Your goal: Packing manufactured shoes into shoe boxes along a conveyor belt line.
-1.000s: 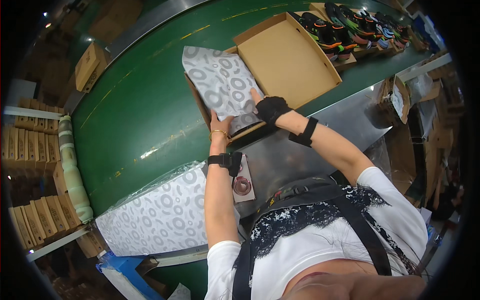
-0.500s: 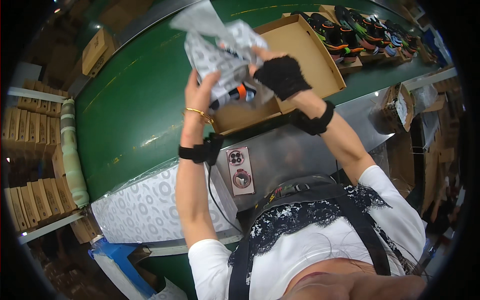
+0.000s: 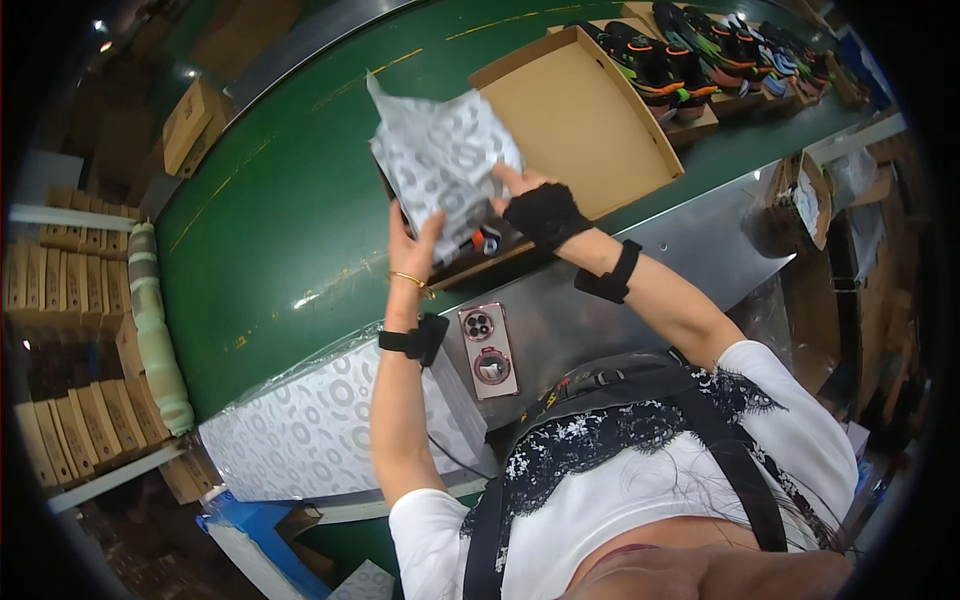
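Note:
A bundle in grey-patterned white wrapping paper (image 3: 445,160) sits in the near left half of an open brown cardboard shoebox (image 3: 600,110). Out of the paper's near edge peeks a dark shoe (image 3: 487,241) with orange and blue parts. My left hand (image 3: 413,243) grips the bundle's near left corner, thumb on top of the paper, fingers partly hidden at the side. On the right edge of the paper, my right hand (image 3: 540,208), in a black fingerless glove, pinches or presses with thumb and fingers. The box's flat lid side lies beyond it.
Several dark shoes (image 3: 690,75) stand on boxes at the far right of the green table (image 3: 250,230). Near me lie a phone (image 3: 490,350) and a stack of patterned paper sheets (image 3: 330,430). Shelved brown boxes (image 3: 85,425) line the left; an open carton (image 3: 795,215) stands right.
Both hands have brought the wrapped bundle down and nearer, into the box. The loose paper flap has folded over, covering more of the shoe.

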`<state>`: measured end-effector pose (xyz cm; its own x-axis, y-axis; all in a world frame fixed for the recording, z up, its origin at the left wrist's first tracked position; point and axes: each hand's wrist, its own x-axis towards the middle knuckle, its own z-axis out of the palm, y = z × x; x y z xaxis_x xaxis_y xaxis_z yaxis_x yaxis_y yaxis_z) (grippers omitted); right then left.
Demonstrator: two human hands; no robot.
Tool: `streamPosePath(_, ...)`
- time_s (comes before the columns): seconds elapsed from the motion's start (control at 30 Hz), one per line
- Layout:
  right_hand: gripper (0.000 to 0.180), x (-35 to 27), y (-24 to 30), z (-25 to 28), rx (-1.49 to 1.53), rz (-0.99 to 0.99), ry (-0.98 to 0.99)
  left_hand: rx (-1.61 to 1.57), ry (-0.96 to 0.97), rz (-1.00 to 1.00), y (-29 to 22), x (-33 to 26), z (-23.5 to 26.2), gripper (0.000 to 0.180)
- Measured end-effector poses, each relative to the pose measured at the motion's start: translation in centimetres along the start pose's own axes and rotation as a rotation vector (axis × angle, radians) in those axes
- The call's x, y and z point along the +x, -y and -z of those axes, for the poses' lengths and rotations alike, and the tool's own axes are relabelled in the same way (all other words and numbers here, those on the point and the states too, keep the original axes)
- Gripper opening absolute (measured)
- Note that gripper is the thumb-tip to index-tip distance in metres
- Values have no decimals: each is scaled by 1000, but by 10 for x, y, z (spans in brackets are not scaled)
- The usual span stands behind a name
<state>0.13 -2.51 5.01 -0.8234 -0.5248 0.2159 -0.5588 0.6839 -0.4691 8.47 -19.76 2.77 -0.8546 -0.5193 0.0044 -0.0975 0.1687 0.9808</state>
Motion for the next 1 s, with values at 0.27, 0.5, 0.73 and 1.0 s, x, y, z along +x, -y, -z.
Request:
streamPosePath(0.27,27,-13,-17,11,-47,125,155,484,-302,-168,17,5,40,41)
streamPosePath(0.5,20,-55,-35,53,156,453,223,658,-232,-888,-106,0,-26,36)
streamPosePath(0.73,13,-88,-149,111,8,55,552,1408,435,-19,-43,-10,-76,45)
streamPosePath(1.0,17,-130,-454,207,-345,-519,-621,1582,342,-264,-29,-75,-88,21)
